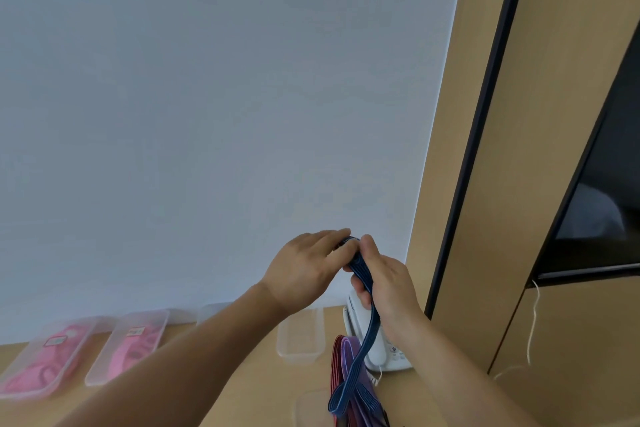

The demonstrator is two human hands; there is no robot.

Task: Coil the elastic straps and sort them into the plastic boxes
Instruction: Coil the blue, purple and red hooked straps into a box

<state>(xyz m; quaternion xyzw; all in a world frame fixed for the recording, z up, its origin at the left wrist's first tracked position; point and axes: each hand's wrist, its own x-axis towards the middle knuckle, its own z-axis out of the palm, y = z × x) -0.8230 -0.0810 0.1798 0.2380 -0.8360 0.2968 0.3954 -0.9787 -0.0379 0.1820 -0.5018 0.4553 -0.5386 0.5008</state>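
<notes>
The fingers [362, 293] of the right hand [391, 284] are curled round a blue elastic strap [370, 331], above the white telephone [384, 355]. The left hand [304, 267], also above the telephone and to its left, pinches the strap's top end between its thumb and nearly straight fingers. The strap hangs down in front of the telephone. Its loop ends to the telephone's lower left, beside a red strap [336, 357] and a purple strap [349, 354]. On the desk [263, 399], an empty plastic box [301, 354] stands just left of the telephone. A box of pink straps [102, 367] and a second pink-filled box [81, 345] lie well to its left.
</notes>
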